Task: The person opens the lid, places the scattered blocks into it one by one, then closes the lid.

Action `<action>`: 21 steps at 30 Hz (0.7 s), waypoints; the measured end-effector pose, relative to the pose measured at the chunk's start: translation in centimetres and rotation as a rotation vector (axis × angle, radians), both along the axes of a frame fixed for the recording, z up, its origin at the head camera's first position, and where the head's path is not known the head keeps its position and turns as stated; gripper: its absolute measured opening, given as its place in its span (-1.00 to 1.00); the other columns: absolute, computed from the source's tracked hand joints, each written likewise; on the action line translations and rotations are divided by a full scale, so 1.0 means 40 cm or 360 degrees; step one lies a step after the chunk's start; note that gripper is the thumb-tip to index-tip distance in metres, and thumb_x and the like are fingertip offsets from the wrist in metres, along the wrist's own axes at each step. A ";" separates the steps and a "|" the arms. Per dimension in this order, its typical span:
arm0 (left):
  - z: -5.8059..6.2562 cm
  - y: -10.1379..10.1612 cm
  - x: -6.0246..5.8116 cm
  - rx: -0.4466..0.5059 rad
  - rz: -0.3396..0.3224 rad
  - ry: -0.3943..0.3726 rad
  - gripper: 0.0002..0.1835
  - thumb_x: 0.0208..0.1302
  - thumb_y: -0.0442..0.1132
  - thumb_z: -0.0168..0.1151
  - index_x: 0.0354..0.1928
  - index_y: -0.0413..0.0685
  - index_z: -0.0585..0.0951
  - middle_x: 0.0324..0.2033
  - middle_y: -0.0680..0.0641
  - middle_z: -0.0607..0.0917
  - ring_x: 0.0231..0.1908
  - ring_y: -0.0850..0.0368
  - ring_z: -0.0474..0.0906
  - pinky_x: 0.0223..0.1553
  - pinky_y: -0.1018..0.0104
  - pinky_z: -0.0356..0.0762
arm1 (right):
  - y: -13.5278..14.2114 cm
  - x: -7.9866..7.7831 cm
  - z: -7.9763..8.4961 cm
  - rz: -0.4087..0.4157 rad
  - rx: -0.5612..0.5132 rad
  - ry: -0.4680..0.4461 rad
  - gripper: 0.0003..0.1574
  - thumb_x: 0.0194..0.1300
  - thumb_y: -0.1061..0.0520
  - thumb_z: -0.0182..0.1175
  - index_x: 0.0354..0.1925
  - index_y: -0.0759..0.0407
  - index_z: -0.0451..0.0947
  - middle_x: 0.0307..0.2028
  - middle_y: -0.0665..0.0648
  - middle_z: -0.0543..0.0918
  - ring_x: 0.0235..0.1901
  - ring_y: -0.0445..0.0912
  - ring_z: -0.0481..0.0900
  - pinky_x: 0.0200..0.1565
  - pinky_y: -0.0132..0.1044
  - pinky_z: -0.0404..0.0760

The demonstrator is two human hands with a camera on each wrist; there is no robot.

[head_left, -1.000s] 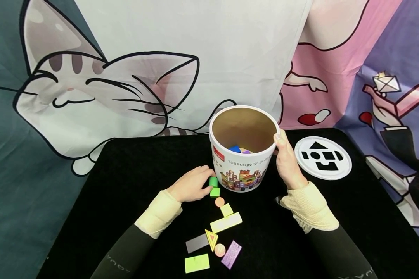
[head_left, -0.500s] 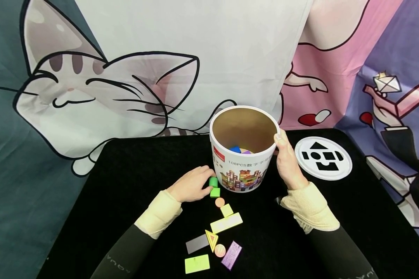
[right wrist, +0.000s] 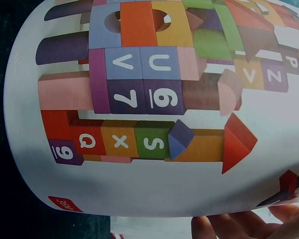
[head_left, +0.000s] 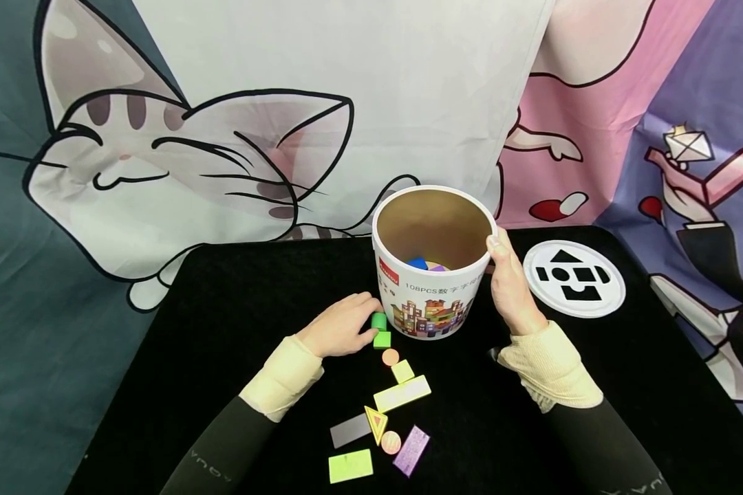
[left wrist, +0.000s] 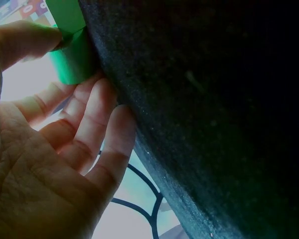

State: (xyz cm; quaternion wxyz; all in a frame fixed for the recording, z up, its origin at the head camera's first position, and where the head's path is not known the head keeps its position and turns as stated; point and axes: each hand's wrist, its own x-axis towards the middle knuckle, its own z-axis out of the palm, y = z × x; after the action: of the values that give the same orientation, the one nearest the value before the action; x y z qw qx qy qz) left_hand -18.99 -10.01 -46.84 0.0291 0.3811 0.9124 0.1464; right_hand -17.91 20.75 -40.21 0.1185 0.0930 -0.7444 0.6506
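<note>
At the lower left of a white bucket (head_left: 433,302), my left hand (head_left: 342,326) pinches a green cylinder block (head_left: 379,322) between thumb and fingers. In the left wrist view, the cylinder (left wrist: 72,59) stands between the thumb and the curled index finger, touching a green rectangular block (left wrist: 66,15). That green block (head_left: 382,339) lies just in front of the cylinder on the black cloth. My right hand (head_left: 512,285) grips the bucket's right rim, thumb over the edge. Fingers (right wrist: 234,224) of that hand show beyond the printed bucket wall (right wrist: 139,184) in the right wrist view.
A round white lid (head_left: 574,302) with shaped holes lies right of the bucket. Toward me are a yellow-green bar (head_left: 402,394), a triangle block (head_left: 376,426), a purple block (head_left: 411,451) and several others. Blue and purple blocks (head_left: 417,263) lie inside the bucket. A printed curtain (head_left: 446,82) hangs behind.
</note>
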 end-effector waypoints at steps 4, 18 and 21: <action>-0.001 -0.001 0.000 0.0000 -0.0008 0.0010 -0.79 0.35 -0.11 0.32 -0.04 0.07 0.61 -0.18 0.08 0.58 -0.12 0.12 0.51 0.04 0.18 0.55 | 0.000 -0.001 0.000 -0.0003 0.0005 0.0003 -0.28 0.59 -0.04 -0.34 0.55 0.23 0.17 0.40 0.32 0.33 0.29 0.14 0.27 0.15 -0.23 0.33; 0.007 0.003 0.005 -0.0022 -0.0015 0.0034 -0.79 0.39 -0.10 0.30 -0.03 0.03 0.60 -0.20 0.06 0.56 -0.13 0.12 0.51 0.02 0.16 0.55 | 0.000 0.002 0.003 -0.0015 0.0012 -0.0024 -0.28 0.60 -0.08 -0.35 0.54 0.19 0.18 0.39 0.28 0.35 0.30 0.10 0.29 0.12 -0.13 0.34; 0.009 0.003 0.005 -0.0017 -0.0004 0.0028 -0.79 0.38 -0.10 0.31 -0.04 0.03 0.59 -0.21 0.07 0.56 -0.15 0.13 0.50 0.01 0.18 0.55 | -0.001 0.003 0.004 -0.0007 0.0010 -0.0013 -0.28 0.61 -0.07 -0.35 0.55 0.18 0.18 0.40 0.27 0.34 0.31 0.10 0.27 0.13 -0.18 0.32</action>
State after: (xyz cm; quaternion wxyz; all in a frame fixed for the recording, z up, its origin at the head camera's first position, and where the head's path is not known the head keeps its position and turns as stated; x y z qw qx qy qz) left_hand -18.81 -9.88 -46.50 0.0234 0.3833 0.9130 0.1381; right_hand -17.80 20.71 -40.05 0.1167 0.0889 -0.7470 0.6484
